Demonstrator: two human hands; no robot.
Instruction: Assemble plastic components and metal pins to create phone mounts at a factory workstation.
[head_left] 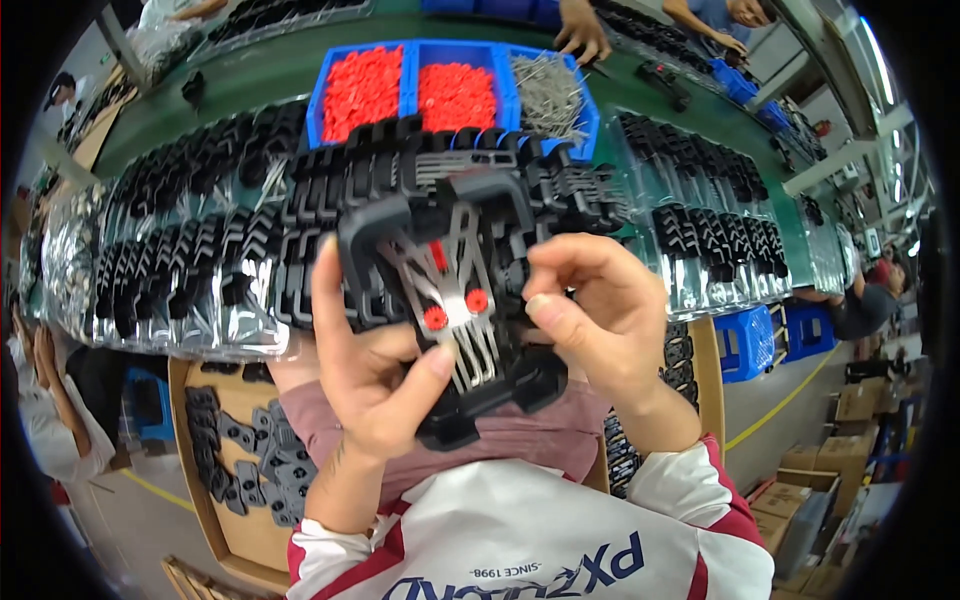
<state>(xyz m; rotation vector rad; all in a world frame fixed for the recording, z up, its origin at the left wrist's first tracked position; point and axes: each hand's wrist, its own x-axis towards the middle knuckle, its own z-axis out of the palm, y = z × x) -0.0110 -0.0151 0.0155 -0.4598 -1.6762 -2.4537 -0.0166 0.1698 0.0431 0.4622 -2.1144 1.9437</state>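
My left hand (375, 385) holds a black plastic assembly with a silver forked metal plate (455, 305), its thumb pressed on the plate and its fingers along the side. The black frame (545, 375) of this assembly has thick hooked arms. Two round red toothed caps (477, 300) sit on the plate, and a third red piece (438, 256) shows farther up between the metal strips. Just right of the assembly, my right hand (610, 315) has thumb and forefinger bent together in a pinch. Anything between those fingertips is too small to make out.
Beyond the assembly, blue bins (318, 95) hold red caps (455, 95) and thin metal pins (548, 95). Clear trays (690, 290) of black parts (715, 235) flank the green bench. Cardboard boxes (185, 440) of dark parts stand beside my lap. A co-worker's hand (583, 32) reaches near the pins.
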